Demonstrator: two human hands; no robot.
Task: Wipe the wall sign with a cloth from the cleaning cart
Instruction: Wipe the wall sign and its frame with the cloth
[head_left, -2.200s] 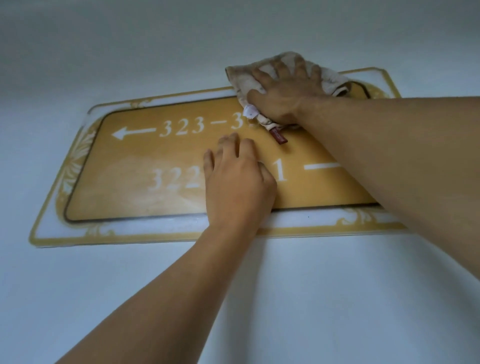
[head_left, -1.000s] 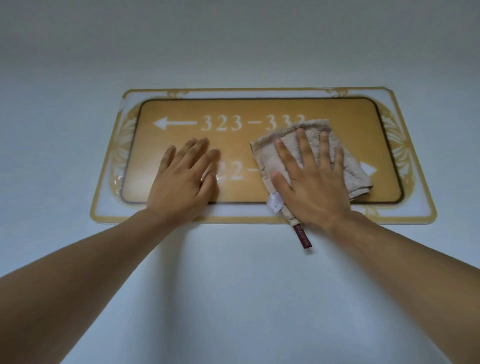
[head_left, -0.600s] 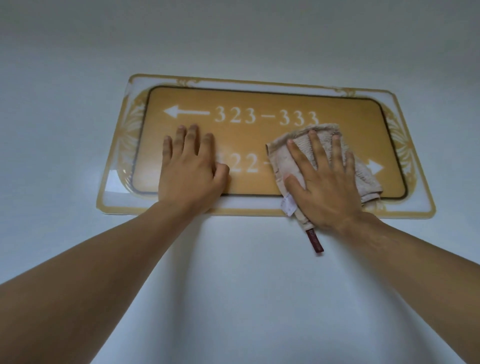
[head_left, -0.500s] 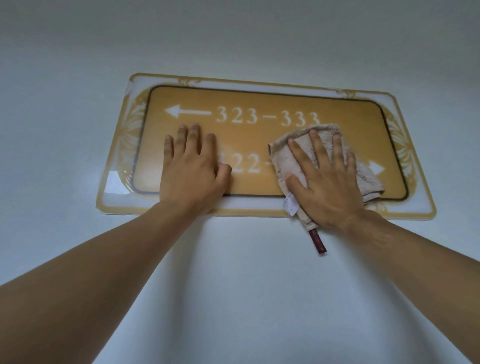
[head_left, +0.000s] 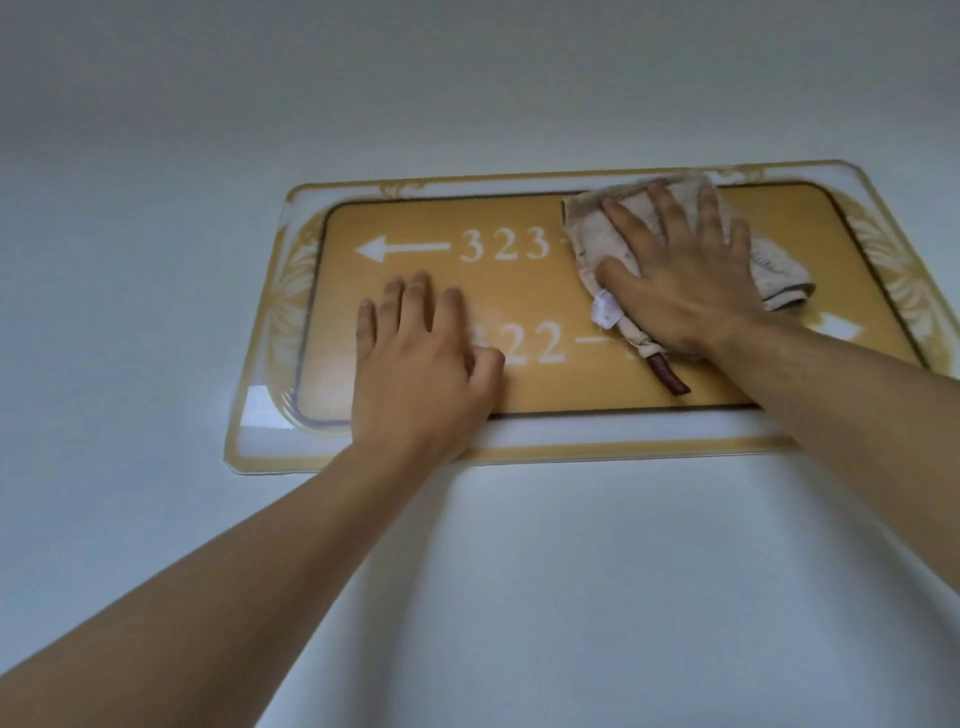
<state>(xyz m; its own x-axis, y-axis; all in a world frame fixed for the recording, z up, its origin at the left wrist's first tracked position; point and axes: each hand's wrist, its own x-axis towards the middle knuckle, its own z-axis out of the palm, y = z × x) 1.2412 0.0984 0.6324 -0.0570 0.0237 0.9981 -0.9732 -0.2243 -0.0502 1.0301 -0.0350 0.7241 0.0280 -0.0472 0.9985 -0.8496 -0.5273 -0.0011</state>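
A golden wall sign (head_left: 519, 306) with white arrows and room numbers hangs on the wall inside a clear ornate border. My right hand (head_left: 685, 275) lies flat, fingers spread, pressing a beige cloth (head_left: 592, 234) against the sign's upper right part. The cloth covers the end of the top number row. A white tag and a dark red loop hang from the cloth's lower edge. My left hand (head_left: 421, 364) rests flat on the sign's lower left, fingers together, holding nothing and covering the start of the lower number row.
A plain white wall (head_left: 519, 571) surrounds the sign on all sides. The cleaning cart is out of view.
My right hand has slid the cloth up from the sign's lower right to its upper right. The left hand has stayed on the lower left. The camera has shifted a little.
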